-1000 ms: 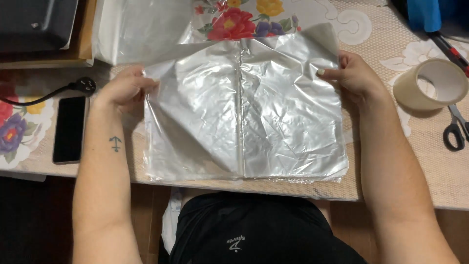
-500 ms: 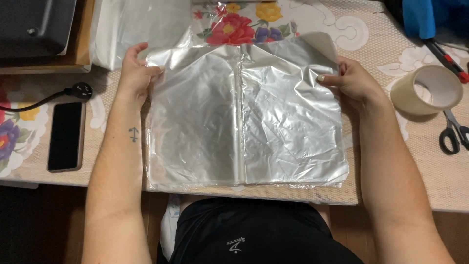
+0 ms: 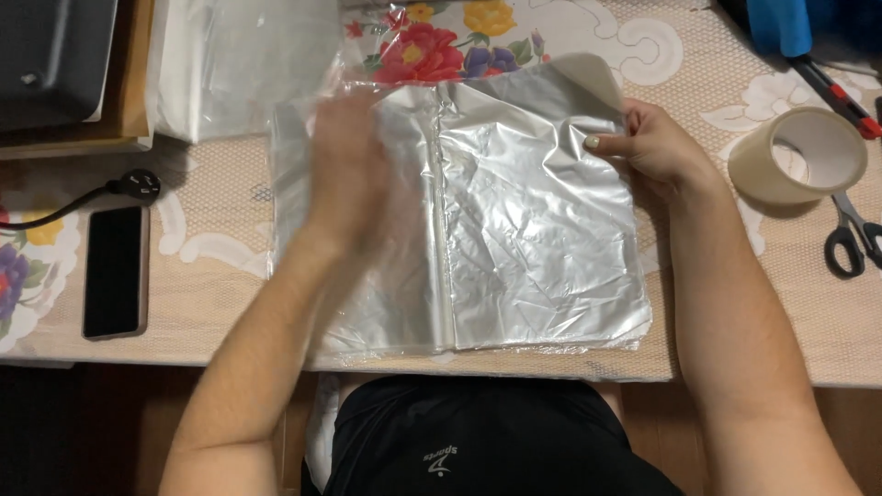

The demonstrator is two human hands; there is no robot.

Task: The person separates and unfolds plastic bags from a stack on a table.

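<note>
A stack of shiny silver plastic bags (image 3: 533, 239) lies flat on the table in front of me, with a seam down the middle. My left hand (image 3: 349, 170) is blurred with motion and lies flat, fingers spread, on the left half of the top bag. My right hand (image 3: 648, 142) pinches the upper right edge of the top bag, whose corner curls up beside my thumb.
A clear plastic sheet (image 3: 239, 64) lies at the back left beside a dark tray (image 3: 55, 55). A black phone (image 3: 115, 271) and a black cable plug (image 3: 138, 184) sit at the left. A tape roll (image 3: 797, 154), scissors (image 3: 850, 243) and a red-handled tool (image 3: 836, 92) are at the right.
My left hand has moved from the bag's upper left edge inward onto its left half. My right hand has stayed on the upper right edge.
</note>
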